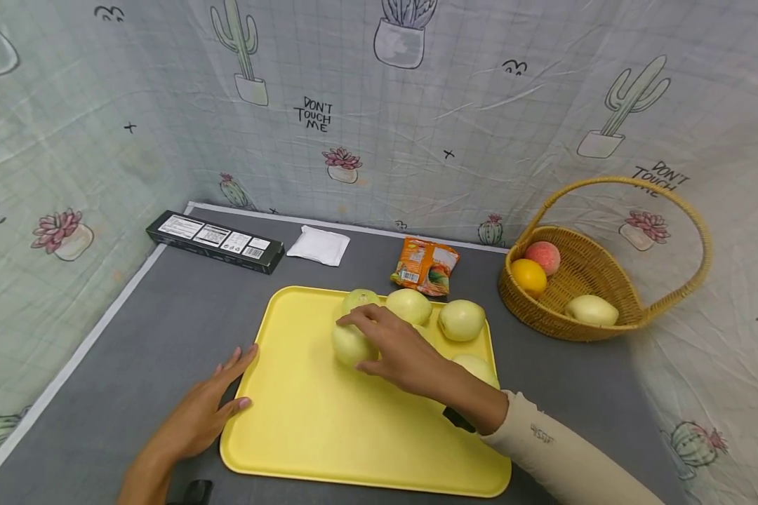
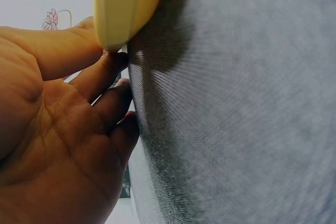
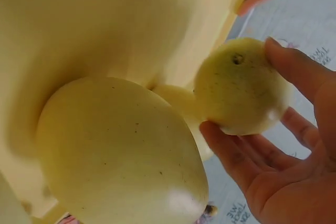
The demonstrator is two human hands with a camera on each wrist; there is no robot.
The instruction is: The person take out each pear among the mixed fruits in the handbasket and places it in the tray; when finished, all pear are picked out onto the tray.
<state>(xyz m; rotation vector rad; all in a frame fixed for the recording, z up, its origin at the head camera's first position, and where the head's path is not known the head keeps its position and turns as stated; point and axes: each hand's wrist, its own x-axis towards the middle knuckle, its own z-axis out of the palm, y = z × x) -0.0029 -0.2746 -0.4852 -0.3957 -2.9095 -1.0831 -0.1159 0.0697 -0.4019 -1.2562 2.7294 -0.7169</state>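
On the grey table lies a yellow tray (image 1: 303, 435) with several pale yellow-green round fruits grouped at its far right part. My right hand (image 1: 401, 351) grips one of these fruits (image 3: 241, 87) near the tray's middle, thumb on one side and fingers curled round the other. In the right wrist view a larger-looking pale fruit (image 3: 123, 150) sits close to the camera. My left hand (image 1: 205, 403) rests at the tray's left rim, its fingers fairly straight, thumb and fingertips touching the edge. More fruits, such as one at the right corner (image 1: 461, 320), stand beside the right hand.
A wicker basket (image 1: 625, 298) with a tall handle stands right, holding a peach-like fruit (image 1: 543, 257), an orange-yellow fruit (image 1: 528, 278) and a pale one (image 1: 592, 310). Behind the tray lie a black box (image 1: 215, 240), a white packet (image 1: 319, 245) and an orange snack bag (image 1: 424, 265), before a printed curtain.
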